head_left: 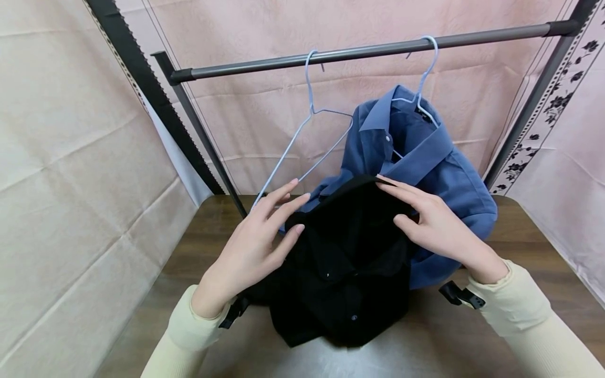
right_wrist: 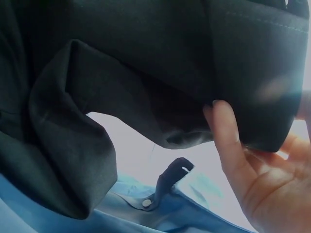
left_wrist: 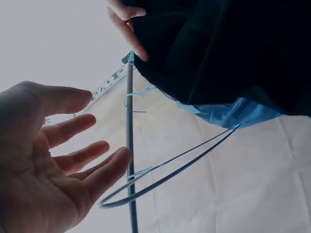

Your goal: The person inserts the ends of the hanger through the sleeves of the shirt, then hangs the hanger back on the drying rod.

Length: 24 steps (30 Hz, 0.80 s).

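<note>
A black buttoned shirt hangs spread from the right hand, which pinches its collar edge between thumb and fingers. At the shirt's left side, the left hand is held with fingers spread and slightly bent. In the left wrist view nothing lies between the thumb and fingers of the left hand. Just beyond it, a bare light-blue hanger hooks on the rail. Behind the black shirt is a blue shirt on a second hanger; its lower part is partly hidden.
A dark metal rail crosses above, on side posts. Below lies a brown wooden table. Pale pink cloth forms the backdrop, with a lighter cloth wall at left.
</note>
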{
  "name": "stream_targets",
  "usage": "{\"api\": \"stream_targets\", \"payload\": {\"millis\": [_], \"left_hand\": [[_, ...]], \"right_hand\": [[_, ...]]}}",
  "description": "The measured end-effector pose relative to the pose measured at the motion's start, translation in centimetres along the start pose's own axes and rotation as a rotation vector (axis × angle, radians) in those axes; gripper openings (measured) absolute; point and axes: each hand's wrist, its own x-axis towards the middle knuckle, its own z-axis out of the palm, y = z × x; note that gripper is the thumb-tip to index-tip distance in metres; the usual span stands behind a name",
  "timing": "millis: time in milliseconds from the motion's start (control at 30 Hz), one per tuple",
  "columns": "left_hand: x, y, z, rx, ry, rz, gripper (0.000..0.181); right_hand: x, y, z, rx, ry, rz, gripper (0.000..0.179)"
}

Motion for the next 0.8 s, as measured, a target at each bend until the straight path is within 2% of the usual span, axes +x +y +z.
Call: {"api": "stream_targets", "payload": {"millis": [133, 200, 267, 333, 400, 533, 667, 800], "left_hand": [[0.8, -0.3, -0.4, 0.015, 0.097, 0.053, 0.043], [1.3, -0.6, -0.6, 0.017, 0.144, 0.056, 0.044], [1.8, -1.0, -0.6, 0.01, 0.17, 0.031, 0.047], [2.1, -1.5, -0.7, -0.01, 0.173, -0.027, 0.051], [2.5, -2.0, -0.7, -0.055, 0.148, -0.109, 0.058], [3.3, -3.4, -0.8, -0.201, 0.01, -0.311, 0.071], [4.1, -5.1, -0.4, -0.417, -0.128, -0.465, 0.08], [4.7, -6.2, 0.5, -0.705, -0.191, -0.625, 0.08]], "right_hand": [[0.0, 0.1, 0.0, 0.0, -0.003, -0.003, 0.066], [-0.1, 0.3, 0.0, -0.001, 0.0, -0.006, 0.066], [-0.1, 0.4, 0.0, 0.002, -0.001, -0.007, 0.066], [-0.2, 0.5, 0.1, 0.005, -0.004, -0.008, 0.065], [-0.3, 0.6, 0.2, 0.009, -0.01, -0.01, 0.065], [-0.4, 0.8, 0.4, 0.012, -0.013, -0.016, 0.065], [-0.4, 1.0, 0.5, 0.007, -0.012, -0.017, 0.065], [-0.4, 1.1, 0.6, 0.002, -0.016, -0.019, 0.065]]}}
